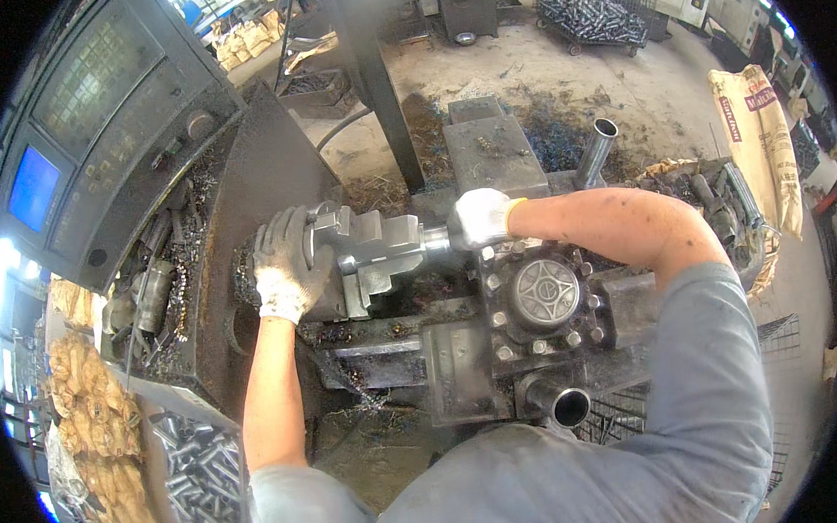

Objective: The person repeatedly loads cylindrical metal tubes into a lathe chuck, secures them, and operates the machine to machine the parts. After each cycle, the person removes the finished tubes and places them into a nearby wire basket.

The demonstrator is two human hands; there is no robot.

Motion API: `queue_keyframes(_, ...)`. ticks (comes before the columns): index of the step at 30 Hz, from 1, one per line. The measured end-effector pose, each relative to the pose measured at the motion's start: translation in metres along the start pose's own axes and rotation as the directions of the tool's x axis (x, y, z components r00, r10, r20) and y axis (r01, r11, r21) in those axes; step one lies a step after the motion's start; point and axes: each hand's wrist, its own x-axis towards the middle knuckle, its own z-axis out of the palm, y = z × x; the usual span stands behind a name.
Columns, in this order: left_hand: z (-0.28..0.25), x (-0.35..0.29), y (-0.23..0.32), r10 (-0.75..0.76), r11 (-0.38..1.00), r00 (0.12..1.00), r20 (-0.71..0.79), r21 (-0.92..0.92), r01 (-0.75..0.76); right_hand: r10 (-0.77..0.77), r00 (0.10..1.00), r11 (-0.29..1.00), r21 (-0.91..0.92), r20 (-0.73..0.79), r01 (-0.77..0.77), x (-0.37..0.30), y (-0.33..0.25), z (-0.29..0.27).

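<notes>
While resting the grimy grey-white-gloved left hand (289, 264), loosely spread, against the stepped grey steel chuck (384, 237), hold the shiny steel cylinder (435, 239) at its mouth level in the curled white-gloved right hand (482, 218).

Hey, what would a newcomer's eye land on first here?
Probably the big lathe chuck just left of centre, with the gloved left hand at its left side and the gloved right hand at a shiny metal cylinder on its right. Then the glowing blue screen at far left.
</notes>
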Motion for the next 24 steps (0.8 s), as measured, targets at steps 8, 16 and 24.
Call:
queue_keyframes(8, 0.001, -0.003, 0.001, 0.01, 0.999, 0.997, -0.072, -0.03, -0.012, 0.041, 0.998, 0.987, 0.156, -0.052, -0.032, -0.001, -0.001, -0.004)
queue_keyframes(16, 0.004, -0.005, 0.003, -0.025, 1.0, 0.993, -0.118, -0.006, 0.024, 0.04, 0.999, 0.996, 0.083, 0.001, -0.04, -0.022, 0.047, -0.02)
queue_keyframes(24, 0.0, -0.002, 0.007, -0.061, 0.998, 0.993, -0.105, -0.02, 0.059, 0.554, 0.82, 0.831, 0.138, -0.141, -0.538, -0.035, 0.043, -0.114)
